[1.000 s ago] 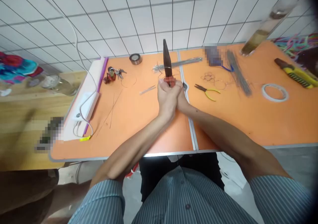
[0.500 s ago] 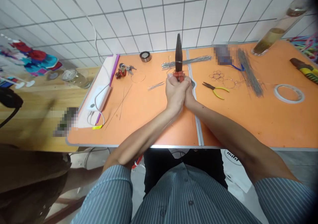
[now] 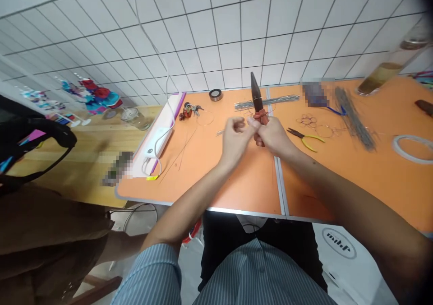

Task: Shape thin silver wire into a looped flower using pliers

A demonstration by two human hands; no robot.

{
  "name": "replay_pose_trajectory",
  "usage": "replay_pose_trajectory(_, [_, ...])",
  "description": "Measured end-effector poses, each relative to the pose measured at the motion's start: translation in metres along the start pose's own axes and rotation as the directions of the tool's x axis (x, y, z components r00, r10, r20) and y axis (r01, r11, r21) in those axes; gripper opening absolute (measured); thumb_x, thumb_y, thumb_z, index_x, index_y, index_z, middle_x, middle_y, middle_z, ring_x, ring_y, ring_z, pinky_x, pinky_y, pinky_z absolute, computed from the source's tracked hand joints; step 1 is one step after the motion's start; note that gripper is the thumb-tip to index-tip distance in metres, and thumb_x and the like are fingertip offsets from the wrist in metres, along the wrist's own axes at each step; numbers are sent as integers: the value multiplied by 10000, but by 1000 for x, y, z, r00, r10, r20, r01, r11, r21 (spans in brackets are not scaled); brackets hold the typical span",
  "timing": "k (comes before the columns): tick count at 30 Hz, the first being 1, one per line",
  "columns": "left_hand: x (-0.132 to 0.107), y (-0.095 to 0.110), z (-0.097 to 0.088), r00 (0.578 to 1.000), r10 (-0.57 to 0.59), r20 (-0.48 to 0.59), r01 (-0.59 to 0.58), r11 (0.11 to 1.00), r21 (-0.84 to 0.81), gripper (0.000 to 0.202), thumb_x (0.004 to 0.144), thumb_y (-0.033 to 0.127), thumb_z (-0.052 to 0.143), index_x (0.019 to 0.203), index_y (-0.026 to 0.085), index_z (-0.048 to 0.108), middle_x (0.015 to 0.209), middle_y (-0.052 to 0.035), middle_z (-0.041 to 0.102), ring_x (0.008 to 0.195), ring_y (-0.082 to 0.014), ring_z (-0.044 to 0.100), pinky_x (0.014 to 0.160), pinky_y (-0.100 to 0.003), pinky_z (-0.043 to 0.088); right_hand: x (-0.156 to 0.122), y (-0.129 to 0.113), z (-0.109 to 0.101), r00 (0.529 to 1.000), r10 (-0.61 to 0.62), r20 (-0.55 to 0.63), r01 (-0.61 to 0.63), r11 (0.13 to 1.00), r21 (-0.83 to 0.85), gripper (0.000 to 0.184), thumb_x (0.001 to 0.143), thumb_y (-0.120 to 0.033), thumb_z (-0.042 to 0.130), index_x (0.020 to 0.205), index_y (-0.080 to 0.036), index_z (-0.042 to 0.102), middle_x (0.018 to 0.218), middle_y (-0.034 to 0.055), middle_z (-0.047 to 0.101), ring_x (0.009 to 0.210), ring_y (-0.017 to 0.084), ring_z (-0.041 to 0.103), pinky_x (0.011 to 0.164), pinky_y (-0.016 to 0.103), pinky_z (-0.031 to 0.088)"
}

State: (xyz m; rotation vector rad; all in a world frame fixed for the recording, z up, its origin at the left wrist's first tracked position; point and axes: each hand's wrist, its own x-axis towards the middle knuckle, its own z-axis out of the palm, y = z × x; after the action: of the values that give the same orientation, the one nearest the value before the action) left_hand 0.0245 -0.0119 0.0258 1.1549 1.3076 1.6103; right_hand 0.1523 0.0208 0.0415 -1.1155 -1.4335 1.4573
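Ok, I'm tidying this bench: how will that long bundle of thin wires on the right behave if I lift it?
The thin wire bundle will probably sag and flex, each strand being so fine. It may also splay apart, since the strands lie loosely fanned on the orange tabletop with no visible tie.

Oval logo (image 3: 338,243) on a white bag (image 3: 352,269), lettering roughly "mihp", only partly legible.

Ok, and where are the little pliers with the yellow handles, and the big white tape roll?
Yellow-handled pliers (image 3: 311,137): head view, on the upper yellow handle.
White tape roll (image 3: 394,145): head view, on the left side of its rim.
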Motion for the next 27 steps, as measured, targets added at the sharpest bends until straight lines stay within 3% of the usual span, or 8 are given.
replay_pose_trajectory(3, [13,-1,-23,951,299,-79,-274,932,235,397,877,437,913,1098,241,649,1214,-79,682,938,-171,645,812,-307,533,-13,-4,-2,997,77,24,-79,993,85,453,943,-494,843,873,-261,460,626,-81,438,494,92,368,442,229,323])
replay_pose_trajectory(5, [20,0,-29,900,437,13,-415,844,340,414,898,434,896,1214,281,676,1325,-92,687,959,-192,642,742,-310,512,-19,-2,-3,991,119,60,-124,987,99,383,998,-421,782,875,-257,459,632,-77,449,488,90,373,438,219,326])
replay_pose_trajectory(8, [24,-3,-30,848,509,148,-524,762,379,309,963,375,822,1234,289,702,1299,-78,719,854,-178,631,704,-319,494,-24,4,-6,979,171,109,-181,979,90,348,1029,-374,734,864,-251,454,654,-65,468,493,87,395,441,209,337])
replay_pose_trajectory(14, [27,-19,-28,823,528,212,-563,706,429,73,985,184,712,1011,253,711,1017,-23,751,768,-162,619,739,-314,504,-26,12,-3,959,235,156,-241,970,18,284,1056,-286,643,814,-225,506,675,-25,528,500,97,466,436,220,376])
replay_pose_trajectory(19, [30,-22,-31,798,564,213,-594,676,437,143,973,133,695,885,245,690,869,-9,711,751,-165,631,732,-313,508,-26,7,0,957,252,146,-249,968,-40,209,1048,-223,624,848,-217,562,677,-10,587,498,118,519,412,236,415])
replay_pose_trajectory(22, [30,-23,-31,789,579,206,-601,655,458,158,957,115,687,867,245,683,850,-6,704,735,-164,626,716,-316,501,-24,4,0,946,294,136,-284,955,-85,212,1071,-225,601,860,-204,597,693,15,643,527,140,598,454,257,510])
replay_pose_trajectory(27, [31,-27,-30,779,599,186,-605,641,471,173,922,93,664,836,244,667,814,3,690,713,-162,615,695,-317,483,-21,4,-3,940,309,143,-291,948,-129,186,1111,-276,588,959,-189,653,922,108,789,768,194,762,589,261,595])
